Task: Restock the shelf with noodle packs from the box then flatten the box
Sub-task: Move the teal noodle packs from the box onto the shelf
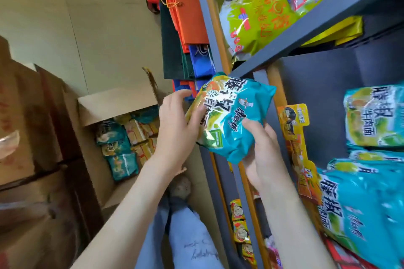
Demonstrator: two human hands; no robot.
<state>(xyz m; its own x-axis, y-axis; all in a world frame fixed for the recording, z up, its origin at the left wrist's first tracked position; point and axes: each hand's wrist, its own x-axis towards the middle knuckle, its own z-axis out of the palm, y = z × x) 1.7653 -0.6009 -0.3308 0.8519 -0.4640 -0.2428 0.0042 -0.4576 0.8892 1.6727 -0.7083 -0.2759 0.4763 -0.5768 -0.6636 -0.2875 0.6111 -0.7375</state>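
- A person holds a teal noodle pack [231, 116] with both hands, just in front of the grey metal shelf [328, 10], level with the front edge of its middle board.
- The left hand [175, 131] grips the pack's left side, its thumb pressed on the printed face and its fingers spread behind the edge.
- The right hand [263, 157] grips the pack's lower right corner, its thumb on top and its fingers curled underneath.
- Matching teal packs [369, 116] already lie on the shelf, to the right of the held one, with more stacked lower down.
- The open cardboard box [118, 102] sits on the floor left of the shelf, flaps up, with teal and yellow packs inside.
- Yellow-green bags [266, 13] fill the shelf's upper level.
- A strip of snack packets [294, 133] hangs on the shelf's front post.
- Orange gift bags [185, 6] stand at the shelf's left end.
- Brown cartons [32, 137] are stacked well left of the shelf, beyond the box.
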